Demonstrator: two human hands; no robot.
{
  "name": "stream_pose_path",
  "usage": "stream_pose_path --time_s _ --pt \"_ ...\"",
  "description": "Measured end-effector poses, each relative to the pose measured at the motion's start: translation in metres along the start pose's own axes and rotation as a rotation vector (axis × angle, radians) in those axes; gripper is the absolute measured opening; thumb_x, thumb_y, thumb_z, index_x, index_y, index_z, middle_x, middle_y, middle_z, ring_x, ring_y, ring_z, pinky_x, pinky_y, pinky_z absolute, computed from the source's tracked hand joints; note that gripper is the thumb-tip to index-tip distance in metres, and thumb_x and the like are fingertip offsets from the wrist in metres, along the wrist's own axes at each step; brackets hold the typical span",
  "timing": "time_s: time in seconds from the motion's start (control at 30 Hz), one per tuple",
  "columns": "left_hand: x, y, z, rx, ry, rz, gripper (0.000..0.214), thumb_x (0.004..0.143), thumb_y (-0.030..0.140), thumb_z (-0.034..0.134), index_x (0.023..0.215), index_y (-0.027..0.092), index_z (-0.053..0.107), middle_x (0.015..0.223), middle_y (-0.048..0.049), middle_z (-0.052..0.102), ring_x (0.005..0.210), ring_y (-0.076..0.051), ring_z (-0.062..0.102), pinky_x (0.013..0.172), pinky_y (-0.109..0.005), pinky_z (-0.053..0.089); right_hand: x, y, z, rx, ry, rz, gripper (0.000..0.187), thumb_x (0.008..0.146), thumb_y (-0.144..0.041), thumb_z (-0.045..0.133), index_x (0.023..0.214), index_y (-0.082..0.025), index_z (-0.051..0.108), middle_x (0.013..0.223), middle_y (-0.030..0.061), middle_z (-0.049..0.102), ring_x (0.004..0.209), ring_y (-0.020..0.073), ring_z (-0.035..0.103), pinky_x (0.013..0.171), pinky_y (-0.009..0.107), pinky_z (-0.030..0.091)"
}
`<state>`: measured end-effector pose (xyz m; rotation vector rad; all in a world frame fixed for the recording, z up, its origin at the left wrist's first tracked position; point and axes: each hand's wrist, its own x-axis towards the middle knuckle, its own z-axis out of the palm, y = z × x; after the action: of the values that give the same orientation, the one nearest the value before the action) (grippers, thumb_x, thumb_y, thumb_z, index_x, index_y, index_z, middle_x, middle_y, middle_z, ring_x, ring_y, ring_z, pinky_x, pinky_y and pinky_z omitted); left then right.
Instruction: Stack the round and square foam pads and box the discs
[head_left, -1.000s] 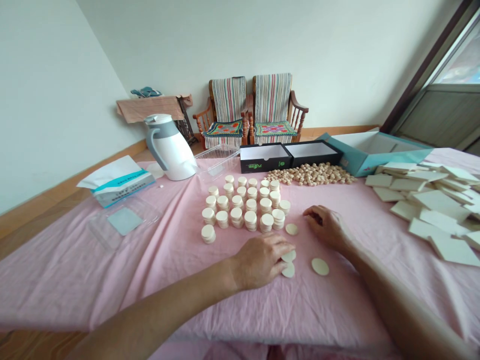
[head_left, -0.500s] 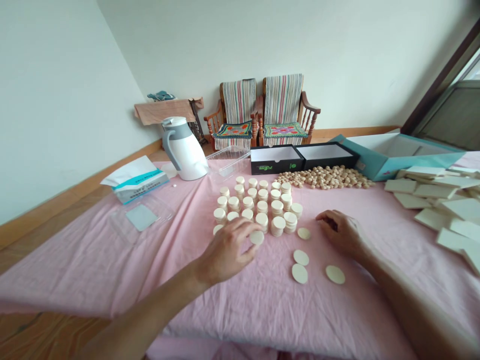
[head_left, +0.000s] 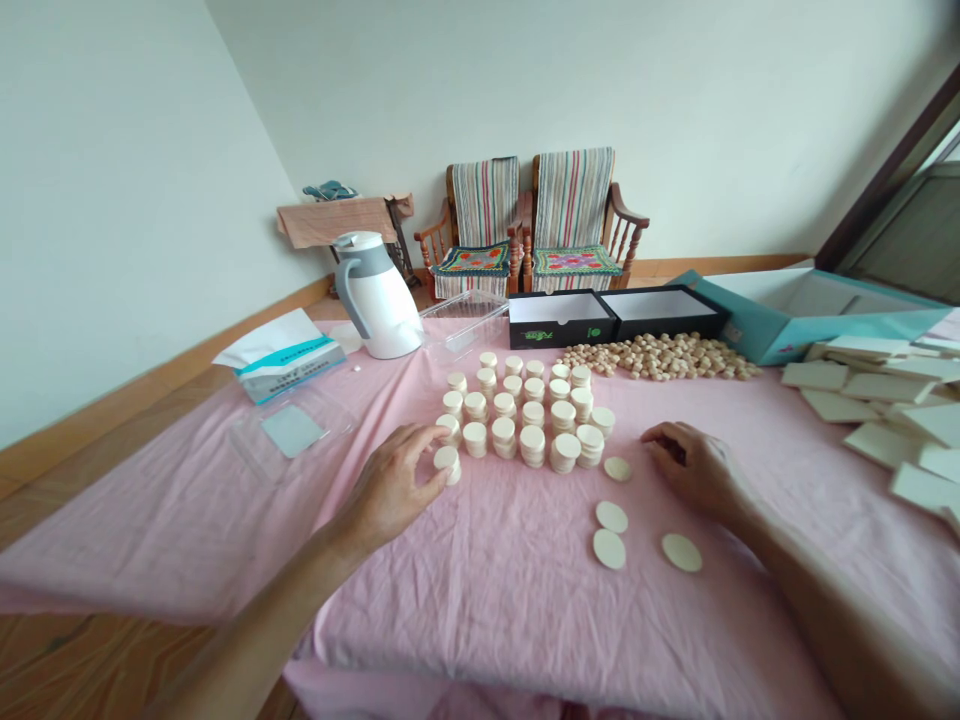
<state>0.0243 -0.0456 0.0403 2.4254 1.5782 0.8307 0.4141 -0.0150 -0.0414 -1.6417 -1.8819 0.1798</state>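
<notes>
My left hand (head_left: 394,480) is at the front left corner of the rows of stacked discs, thumb and fingers closed around a pale round wooden disc (head_left: 446,459) on top of a short stack. Several more stacks of such discs (head_left: 532,440) stand upright close together to its right and behind it. My right hand (head_left: 694,468) rests on the cloth right of the stacks, fingers loosely bent and apart from the thumb, with nothing visible in it. Near it lie loose flat discs, one (head_left: 617,469) by the stacks and another (head_left: 681,552) closer to me.
A pink cloth (head_left: 465,610) covers the table. Behind the stacks are a heap of small wooden pieces (head_left: 667,356), black boxes (head_left: 559,322) and a teal box (head_left: 795,330). Square boards (head_left: 892,440) are piled right; a white jug (head_left: 386,310), tissue pack (head_left: 281,355) and clear plastic trays (head_left: 465,322) are left.
My left hand has moved left with a disc, from in front of the middle stacks to the front left stack. My right hand has stayed in place. The view has shifted slightly.
</notes>
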Motion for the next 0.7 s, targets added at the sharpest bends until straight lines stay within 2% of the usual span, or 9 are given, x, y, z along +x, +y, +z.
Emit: stream_pose_path --time_s 0.07,0.13,0.23,0.3,0.43,0.57,0.7 --pt "0.000 0.010 0.000 -0.013 0.043 0.044 0.029 0.080 0.014 0.059 0.108 0.021 0.059 0.105 -0.0044 0.065 0.093 -0.018 0.061 0.084 -0.032 0.050 0.000 -0.001 0.000 0.000 -0.004 0.003 0.020 0.078 -0.028 0.047 0.081 -0.019 0.064 0.070 0.0022 0.061 0.058 0.0152 0.053 0.057 0.027 0.039" --pt "0.001 0.024 0.002 -0.057 0.019 0.115 0.025 0.084 0.014 0.055 0.107 0.021 0.060 0.103 -0.0045 0.065 0.092 -0.017 0.061 0.084 -0.032 0.050 0.000 -0.002 -0.001 0.001 -0.007 0.008 0.020 0.078 -0.028 0.046 0.082 -0.019 0.064 0.071 0.0025 0.061 0.060 0.0153 0.053 0.058 0.027 0.039" --pt "0.004 0.051 0.015 -0.153 -0.162 0.262 0.019 0.087 0.015 0.052 0.103 0.019 0.062 0.097 -0.0044 0.066 0.089 -0.016 0.062 0.082 -0.030 0.051 0.001 -0.003 -0.002 0.008 -0.010 0.015 0.020 0.078 -0.027 0.046 0.083 -0.019 0.064 0.071 0.0026 0.061 0.061 0.0153 0.054 0.059 0.027 0.039" --pt "0.008 0.069 0.028 -0.195 -0.294 0.367 0.022 0.087 0.011 0.050 0.104 0.018 0.062 0.100 -0.0053 0.066 0.094 -0.017 0.061 0.085 -0.030 0.051 0.001 -0.004 -0.002 0.019 -0.014 0.022 0.020 0.078 -0.026 0.046 0.082 -0.019 0.064 0.071 0.0023 0.060 0.060 0.0148 0.053 0.058 0.027 0.039" --pt "0.019 0.096 0.057 -0.205 -0.469 0.532 0.036 0.089 0.006 0.043 0.119 0.019 0.057 0.114 -0.0070 0.063 0.104 -0.017 0.060 0.091 -0.030 0.049 0.002 -0.005 -0.002 0.042 -0.011 0.018 0.019 0.078 -0.026 0.046 0.081 -0.019 0.063 0.072 0.0023 0.060 0.060 0.0143 0.052 0.058 0.027 0.038" --pt "0.030 0.109 0.079 -0.137 -0.491 0.651 0.037 0.089 0.008 0.044 0.123 0.018 0.056 0.116 -0.0091 0.061 0.107 -0.020 0.057 0.094 -0.033 0.047 0.002 -0.001 0.001 0.056 -0.007 0.005 0.019 0.077 -0.025 0.046 0.082 -0.019 0.063 0.072 0.0020 0.060 0.059 0.0140 0.051 0.057 0.026 0.038" --pt "0.034 0.112 0.086 -0.047 -0.512 0.705 0.033 0.087 0.007 0.047 0.117 0.016 0.059 0.113 -0.0090 0.061 0.107 -0.021 0.055 0.096 -0.033 0.045 0.003 0.003 0.003 0.063 -0.001 -0.003 0.019 0.076 -0.026 0.046 0.081 -0.019 0.064 0.070 0.0018 0.060 0.058 0.0138 0.050 0.057 0.026 0.038"
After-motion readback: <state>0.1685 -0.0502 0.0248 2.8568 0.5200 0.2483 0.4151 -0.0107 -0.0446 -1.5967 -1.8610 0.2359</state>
